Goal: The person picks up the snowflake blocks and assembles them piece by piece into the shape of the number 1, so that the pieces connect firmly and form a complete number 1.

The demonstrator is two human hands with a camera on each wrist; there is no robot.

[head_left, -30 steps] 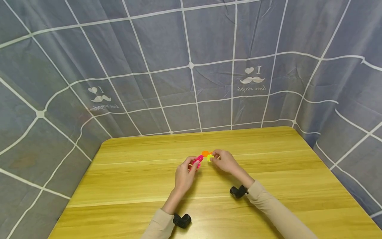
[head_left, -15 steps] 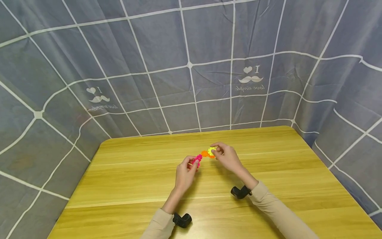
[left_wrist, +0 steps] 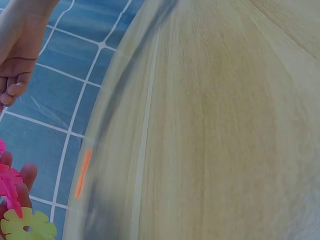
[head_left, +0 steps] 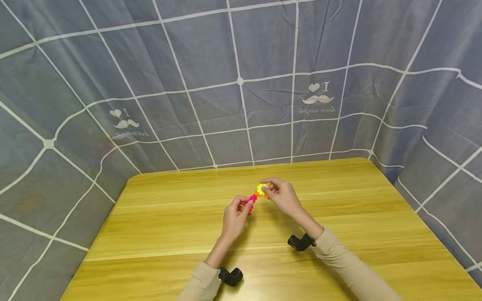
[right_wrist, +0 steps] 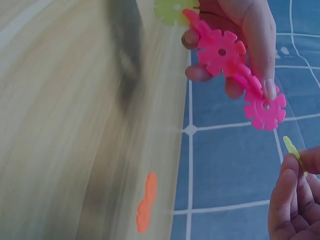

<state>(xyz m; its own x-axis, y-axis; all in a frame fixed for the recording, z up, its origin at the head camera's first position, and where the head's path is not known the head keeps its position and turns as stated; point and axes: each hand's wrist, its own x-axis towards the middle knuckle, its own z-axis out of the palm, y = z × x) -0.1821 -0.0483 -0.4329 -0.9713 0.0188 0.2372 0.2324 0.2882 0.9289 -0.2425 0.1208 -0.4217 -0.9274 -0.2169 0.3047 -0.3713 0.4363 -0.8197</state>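
Note:
My left hand (head_left: 234,219) grips a chain of pink notched snowflake discs (right_wrist: 222,52), slotted together at angles. A yellow disc (right_wrist: 175,10) sits at the chain's far end, mostly out of frame in the right wrist view. Between thumb and fingers, my right hand (head_left: 284,198) pinches a separate yellow notched disc (head_left: 262,189), seen edge-on in the right wrist view (right_wrist: 294,155). That disc is close to the free end of the pink chain but apart from it. Orange discs (right_wrist: 146,202) lie on the table beneath, partly covered by the right hand's disc in the head view.
Both hands are above the far middle part of a wood-grain table (head_left: 169,234). A grey-blue curtain with white grid lines (head_left: 211,108) hangs behind and at both sides. A black camera is strapped to each wrist.
My right hand has turned the yellow disc face-up and brought it left, over the orange discs and nearer the pink chain. The left hand has hardly moved.

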